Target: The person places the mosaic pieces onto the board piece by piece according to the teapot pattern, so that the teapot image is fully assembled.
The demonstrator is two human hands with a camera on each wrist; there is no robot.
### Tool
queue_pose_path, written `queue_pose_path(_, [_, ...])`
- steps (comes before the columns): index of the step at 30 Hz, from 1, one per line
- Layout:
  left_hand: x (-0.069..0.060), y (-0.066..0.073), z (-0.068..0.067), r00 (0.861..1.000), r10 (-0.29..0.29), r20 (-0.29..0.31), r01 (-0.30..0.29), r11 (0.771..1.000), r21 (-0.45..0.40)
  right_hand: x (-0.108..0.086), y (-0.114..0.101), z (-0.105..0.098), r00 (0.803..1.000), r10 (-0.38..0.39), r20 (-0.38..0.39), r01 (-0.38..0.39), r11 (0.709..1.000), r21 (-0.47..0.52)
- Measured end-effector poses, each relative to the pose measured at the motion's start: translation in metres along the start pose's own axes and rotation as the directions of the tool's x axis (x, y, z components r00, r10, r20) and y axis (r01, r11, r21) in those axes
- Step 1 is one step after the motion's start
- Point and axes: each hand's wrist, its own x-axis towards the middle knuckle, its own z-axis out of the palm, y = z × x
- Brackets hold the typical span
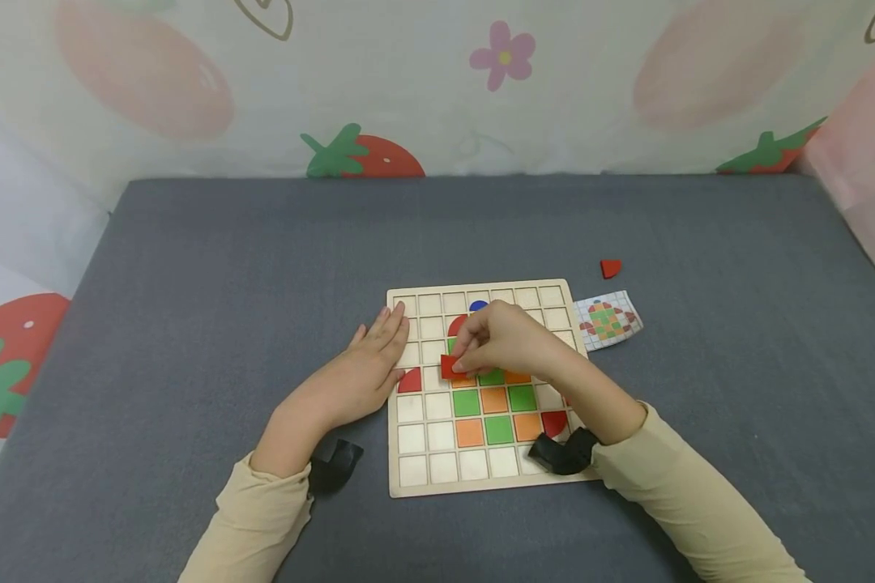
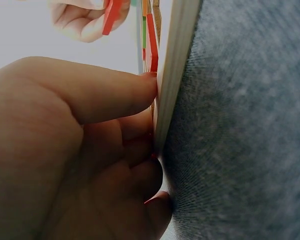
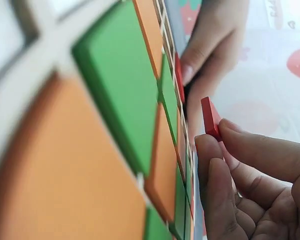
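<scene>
A wooden grid board lies on the dark grey cloth. Between the thumb and fingertips of my right hand a small red tile is pinched, held above the board's left-centre squares. The right wrist view shows that tile raised off the surface. My left hand rests along the board's left edge with fingers extended; its thumb touches the rim beside a red rounded piece. Green tiles and orange tiles alternate in the middle squares. My right hand and forearm hide part of the board.
A printed pattern card lies at the board's right edge. Beyond it sits a loose red piece. A blue rounded piece is in the top row and a red one at lower right. A patterned curtain hangs behind.
</scene>
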Motion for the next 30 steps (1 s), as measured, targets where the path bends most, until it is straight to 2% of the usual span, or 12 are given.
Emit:
queue_pose_path(5, [0.000, 0.001, -0.001, 1.000, 0.005, 0.011, -0.005, 1.000, -0.010, 0.003, -0.003, 0.009, 1.000, -0.011, 0.020, 0.012, 0.999, -0.046])
queue_pose_path(16, [0.000, -0.001, -0.001, 1.000, -0.003, 0.014, 0.003, 1.000, -0.008, 0.006, -0.006, 0.016, 0.999, -0.044, -0.017, 0.041, 0.986, -0.163])
queue_pose_path(22, [0.000, -0.001, 0.000, 1.000, -0.004, 0.009, 0.004, 1.000, 0.010, 0.006, -0.010, 0.017, 0.998, -0.067, -0.023, 0.061, 0.980, -0.189])
queue_pose_path(30, [-0.001, 0.000, 0.000, 1.000, 0.012, 0.004, -0.012, 1.000, 0.026, 0.006, -0.011, 0.018, 0.998, -0.059, -0.017, 0.054, 0.979, -0.197])
